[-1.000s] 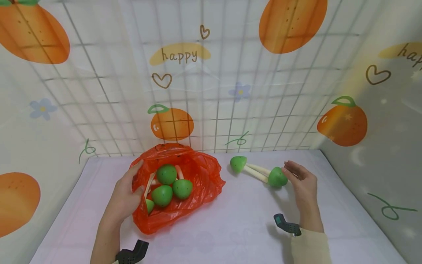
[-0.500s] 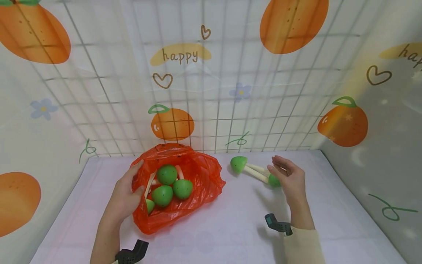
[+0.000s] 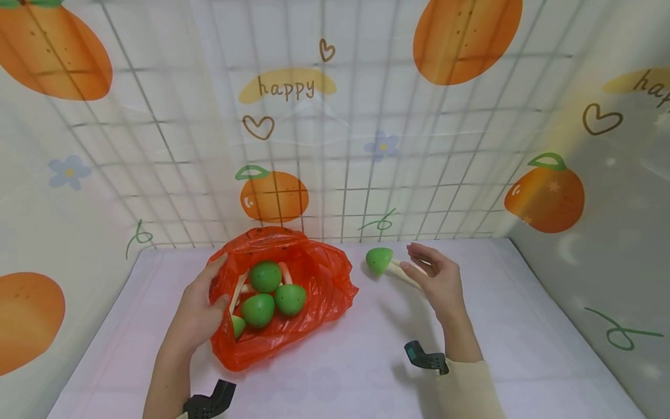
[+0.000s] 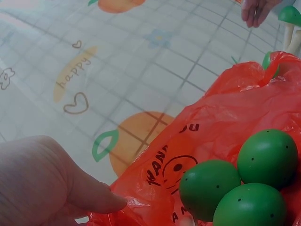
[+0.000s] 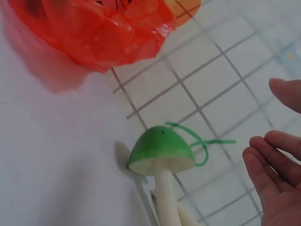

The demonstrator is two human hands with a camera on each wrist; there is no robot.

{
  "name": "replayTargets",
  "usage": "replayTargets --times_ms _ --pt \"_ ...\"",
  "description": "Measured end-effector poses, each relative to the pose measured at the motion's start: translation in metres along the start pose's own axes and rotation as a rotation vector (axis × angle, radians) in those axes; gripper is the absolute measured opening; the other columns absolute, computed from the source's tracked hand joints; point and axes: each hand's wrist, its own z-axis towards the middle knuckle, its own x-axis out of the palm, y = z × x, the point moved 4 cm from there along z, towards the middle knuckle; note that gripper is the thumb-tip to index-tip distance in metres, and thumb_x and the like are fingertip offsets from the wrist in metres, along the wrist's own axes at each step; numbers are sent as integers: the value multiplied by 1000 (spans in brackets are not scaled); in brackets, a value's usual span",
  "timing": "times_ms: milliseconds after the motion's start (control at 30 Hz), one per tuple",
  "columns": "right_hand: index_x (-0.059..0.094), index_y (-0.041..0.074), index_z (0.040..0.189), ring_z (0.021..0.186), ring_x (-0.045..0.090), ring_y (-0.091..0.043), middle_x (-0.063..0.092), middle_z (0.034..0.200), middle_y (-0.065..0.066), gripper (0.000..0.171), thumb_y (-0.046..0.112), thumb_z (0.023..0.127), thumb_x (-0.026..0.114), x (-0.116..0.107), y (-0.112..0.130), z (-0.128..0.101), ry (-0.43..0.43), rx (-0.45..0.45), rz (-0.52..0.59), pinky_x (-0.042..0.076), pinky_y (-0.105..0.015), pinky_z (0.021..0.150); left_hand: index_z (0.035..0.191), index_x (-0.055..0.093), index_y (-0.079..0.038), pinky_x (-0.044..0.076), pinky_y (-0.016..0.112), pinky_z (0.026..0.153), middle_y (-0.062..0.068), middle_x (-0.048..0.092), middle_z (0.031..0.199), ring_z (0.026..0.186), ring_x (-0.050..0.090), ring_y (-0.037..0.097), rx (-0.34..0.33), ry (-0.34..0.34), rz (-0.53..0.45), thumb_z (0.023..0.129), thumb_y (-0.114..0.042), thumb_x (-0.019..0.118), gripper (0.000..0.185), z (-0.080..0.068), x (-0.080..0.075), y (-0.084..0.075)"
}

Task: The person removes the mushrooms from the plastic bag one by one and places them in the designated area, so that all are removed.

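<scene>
My left hand (image 3: 199,302) grips the left rim of a red plastic bag (image 3: 327,285), its thumb over the edge. Inside the bag lie several toy mushrooms with green, dark-dotted caps (image 4: 268,157) and pale stems. Over the table to the right, my right hand (image 3: 439,285) holds nothing; its fingers are loosely bent, with the thumb apart. Below and beside it, two more mushrooms lie with their stems side by side. One green cap (image 3: 379,261) points left; the right-hand cap is hidden behind my hand in the head view but shows in the left wrist view (image 4: 289,15).
A pale cloth covers the table (image 3: 335,378). Behind it stands a printed curtain (image 3: 324,151) with grid lines, oranges and lettering, and more of this backing closes both sides. Each wrist wears a black camera mount (image 3: 426,358).
My right hand has moved left, from beside the right-hand mushroom cap to over the stems, covering that cap. The left hand and the bag have stayed in place.
</scene>
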Motion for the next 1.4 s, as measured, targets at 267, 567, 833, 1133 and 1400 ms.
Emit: replayTargets --times_ms 267,567,833,1133,1400 --pt "62 -9 137 127 60 -38 64 138 -24 50 -2 91 79 24 13 -2 63 -63 13 50 -25 107 167 28 -11 43 61 110 19 35 166 151 33 44 -8 -3 1 99 9 55 76 2 -2 0" --pt "63 -5 136 128 59 -42 63 137 -24 48 0 91 79 56 26 -5 168 -82 76 53 -29 104 166 29 -10 40 62 113 19 35 166 151 32 43 3 -11 4 99 10 55 75 4 -2 3" --pt "65 -5 134 125 62 -38 67 134 -20 47 3 91 81 91 33 -10 268 -147 47 50 -42 111 166 31 -8 38 62 115 19 35 166 152 32 43 28 -12 -7 98 11 54 75 5 0 4" --pt "65 -7 133 123 61 -47 66 131 -26 48 3 89 82 128 38 -17 361 -191 76 50 -53 110 165 31 -9 40 62 113 19 35 166 152 33 43 26 -17 -10 98 10 55 74 5 1 6" --pt "66 -3 135 122 65 -38 69 131 -18 51 9 89 84 155 39 -20 396 -200 37 53 -50 107 166 30 -10 40 62 113 18 35 166 152 32 43 4 -18 -5 98 9 56 75 5 0 6"
